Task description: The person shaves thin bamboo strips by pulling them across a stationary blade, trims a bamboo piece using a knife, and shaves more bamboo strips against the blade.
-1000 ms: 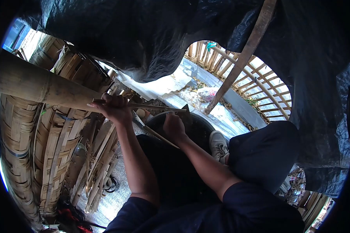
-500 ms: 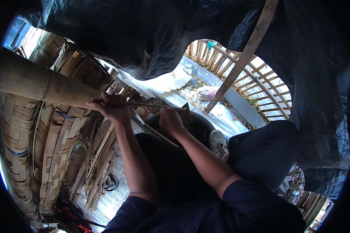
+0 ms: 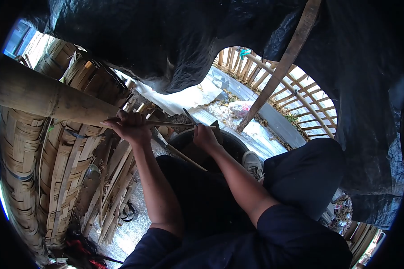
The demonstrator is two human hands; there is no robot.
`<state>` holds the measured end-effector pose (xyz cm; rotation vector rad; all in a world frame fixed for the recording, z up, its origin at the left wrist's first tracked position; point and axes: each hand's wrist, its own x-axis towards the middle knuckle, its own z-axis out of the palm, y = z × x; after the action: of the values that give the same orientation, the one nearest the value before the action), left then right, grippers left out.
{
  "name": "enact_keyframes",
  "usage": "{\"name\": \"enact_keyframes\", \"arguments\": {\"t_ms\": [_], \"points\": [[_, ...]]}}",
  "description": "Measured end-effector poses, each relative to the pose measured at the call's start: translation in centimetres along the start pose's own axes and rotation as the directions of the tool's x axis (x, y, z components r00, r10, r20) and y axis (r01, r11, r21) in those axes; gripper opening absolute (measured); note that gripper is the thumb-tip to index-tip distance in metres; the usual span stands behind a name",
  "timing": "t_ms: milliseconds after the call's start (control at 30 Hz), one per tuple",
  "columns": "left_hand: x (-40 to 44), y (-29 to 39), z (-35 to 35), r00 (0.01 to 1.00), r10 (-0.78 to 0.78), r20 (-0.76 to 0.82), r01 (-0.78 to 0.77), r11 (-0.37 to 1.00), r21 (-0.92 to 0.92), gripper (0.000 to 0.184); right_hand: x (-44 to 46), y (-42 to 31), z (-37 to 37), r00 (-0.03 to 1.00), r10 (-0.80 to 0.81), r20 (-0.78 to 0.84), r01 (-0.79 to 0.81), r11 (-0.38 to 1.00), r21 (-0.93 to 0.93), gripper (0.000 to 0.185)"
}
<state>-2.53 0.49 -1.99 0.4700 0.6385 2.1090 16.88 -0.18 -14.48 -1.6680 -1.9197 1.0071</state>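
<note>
My left hand (image 3: 133, 127) is closed around a thin bamboo strip (image 3: 170, 124), close to the end of a thick bamboo pole (image 3: 76, 101). The strip stretches right to my right hand (image 3: 205, 137), which is closed too. A narrow dark blade, apparently a knife (image 3: 189, 116), sticks up from the right fist beside the strip; its handle is hidden in my fingers. Just right of that fist a dark flat pointed piece (image 3: 217, 132) shows, and I cannot tell what it belongs to. Below the hands is a round black tub (image 3: 235, 142).
Woven bamboo rolls (image 3: 20, 166) stand at the left, with loose split bamboo pieces (image 3: 114, 197) beside them. Black plastic sheeting (image 3: 134, 36) hangs above. A wooden slat (image 3: 280, 67) slants down at the right, before a bamboo fence (image 3: 300, 94). A shoe (image 3: 252, 165) rests near the tub.
My right hand has shifted slightly right and turned, so the blade now points up away from the strip. My left hand stays nearly in place on the strip.
</note>
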Motion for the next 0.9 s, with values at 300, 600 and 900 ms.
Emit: {"name": "enact_keyframes", "arguments": {"t_ms": [300,600,900], "points": [[-0.3,0.0,-0.5,1.000,0.003,0.020,-0.003,1.000,0.022,0.062,-1.3,-4.5,-0.3,0.995,-0.055,0.080,0.054,0.998,0.022,0.021],[-0.1,-0.1,0.4,0.998,-0.016,0.059,0.016,1.000,-0.002,0.062,-1.7,-7.5,-2.0,0.984,-0.085,0.157,0.084,0.996,0.011,0.019],[0.0,-0.2,0.4,0.993,-0.034,0.114,0.035,0.999,-0.014,0.063,-0.6,-1.1,0.1,0.999,0.007,0.051,-0.004,0.999,-0.043,0.018]]}}
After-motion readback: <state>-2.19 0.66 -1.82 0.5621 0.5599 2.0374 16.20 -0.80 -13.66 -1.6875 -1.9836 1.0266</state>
